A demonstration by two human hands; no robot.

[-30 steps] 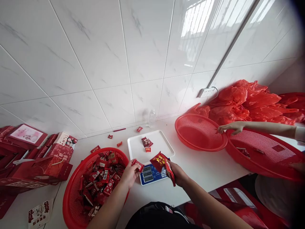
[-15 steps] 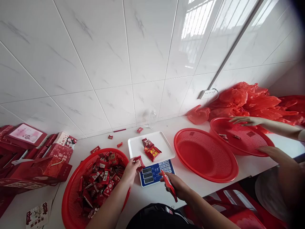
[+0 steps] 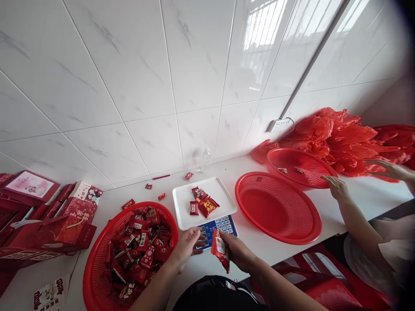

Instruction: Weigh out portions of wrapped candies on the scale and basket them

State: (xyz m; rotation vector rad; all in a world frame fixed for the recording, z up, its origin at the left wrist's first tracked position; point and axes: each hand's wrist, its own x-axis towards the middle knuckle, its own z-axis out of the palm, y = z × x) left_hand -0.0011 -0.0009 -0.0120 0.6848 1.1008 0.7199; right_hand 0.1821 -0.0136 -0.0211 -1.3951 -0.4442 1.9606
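Observation:
My left hand (image 3: 187,248) hovers at the lower left of the digital scale (image 3: 223,224), fingers apart and holding nothing. In my right hand (image 3: 238,250) is a red snack packet (image 3: 221,250), pinched upright before the scale's blue keypad panel. On the scale's white tray (image 3: 181,192) lie three red packets: a large one with yellow lettering (image 3: 208,206), a dark red one (image 3: 199,193) and a small one (image 3: 193,208). To the left, a red basket (image 3: 94,259) is heaped with small wrapped sweets (image 3: 142,248).
An open red basket (image 3: 275,211) stands right of the scale; another basket (image 3: 301,168) sits behind it, near a co-worker's hands (image 3: 337,188). Red plastic bags (image 3: 333,138) pile against the wall. Gift boxes (image 3: 71,203) stand left. Loose sweets (image 3: 189,176) and a clear bottle (image 3: 204,160) lie behind.
My left hand has let go of a small packet, now on the tray, and drawn back open. My right hand moved slightly left with its packet. The co-worker's basket shifted back and left.

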